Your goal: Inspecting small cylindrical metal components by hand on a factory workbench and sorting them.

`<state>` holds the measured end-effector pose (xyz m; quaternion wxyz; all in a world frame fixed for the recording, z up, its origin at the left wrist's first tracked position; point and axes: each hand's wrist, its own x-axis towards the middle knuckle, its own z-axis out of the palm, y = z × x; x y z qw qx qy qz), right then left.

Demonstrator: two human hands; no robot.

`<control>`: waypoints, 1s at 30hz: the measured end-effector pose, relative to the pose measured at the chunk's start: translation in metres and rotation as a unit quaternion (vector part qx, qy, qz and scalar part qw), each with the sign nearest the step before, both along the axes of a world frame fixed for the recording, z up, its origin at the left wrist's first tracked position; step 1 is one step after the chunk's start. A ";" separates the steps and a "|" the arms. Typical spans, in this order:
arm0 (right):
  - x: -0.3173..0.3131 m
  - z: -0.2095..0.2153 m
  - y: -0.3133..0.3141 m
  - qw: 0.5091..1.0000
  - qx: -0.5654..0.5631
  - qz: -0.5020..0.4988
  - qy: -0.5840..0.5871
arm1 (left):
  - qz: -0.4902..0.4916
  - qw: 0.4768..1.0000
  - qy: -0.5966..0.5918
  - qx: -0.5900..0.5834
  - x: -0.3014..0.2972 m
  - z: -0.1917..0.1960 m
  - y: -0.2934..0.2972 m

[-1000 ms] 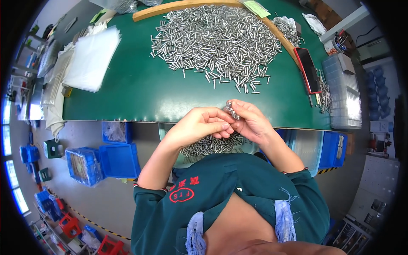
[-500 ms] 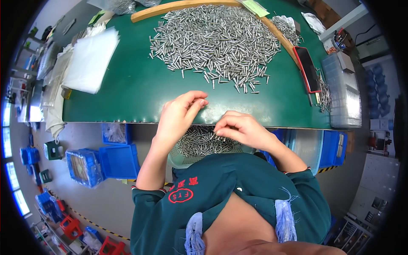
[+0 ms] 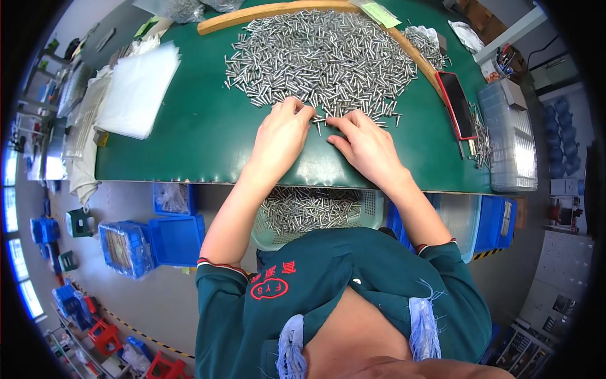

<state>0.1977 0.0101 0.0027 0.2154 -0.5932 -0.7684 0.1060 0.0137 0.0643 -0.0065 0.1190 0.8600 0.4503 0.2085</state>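
A wide heap of small silvery metal pins (image 3: 328, 57) lies on the green table (image 3: 202, 136). At the heap's near edge, my left hand (image 3: 282, 131) has its fingers curled together, tips down by the pins. What those fingers hold, if anything, is hidden. Just to its right, my right hand (image 3: 365, 142) is open, thumb apart from the fingers, the index fingertip beside a few loose pins. Below the table's front edge, close to my body, a pale green plastic basket (image 3: 372, 216) contains many similar pins.
A curved wooden strip (image 3: 278, 9) borders the heap's far side. Clear plastic sheets (image 3: 136, 91) lie at the left. To the right are a red-framed phone (image 3: 457, 104), more metal pieces (image 3: 481, 142) and a clear plastic case (image 3: 510, 142). Blue bins (image 3: 177, 240) stand below.
Both my hands have moved forward from above the basket and the table's front edge to the near edge of the heap. The basket's pins now show more fully.
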 end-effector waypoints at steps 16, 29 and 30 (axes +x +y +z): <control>-0.008 -0.007 -0.015 0.996 0.029 0.067 0.058 | 0.020 1.000 -0.007 0.005 -0.015 0.001 -0.049; -0.014 -0.012 -0.024 0.994 0.026 0.089 0.063 | -0.008 0.998 -0.048 0.045 -0.003 -0.011 -0.022; -0.013 -0.013 -0.024 0.993 0.043 0.097 0.048 | -0.009 0.998 -0.048 0.046 -0.004 -0.010 -0.022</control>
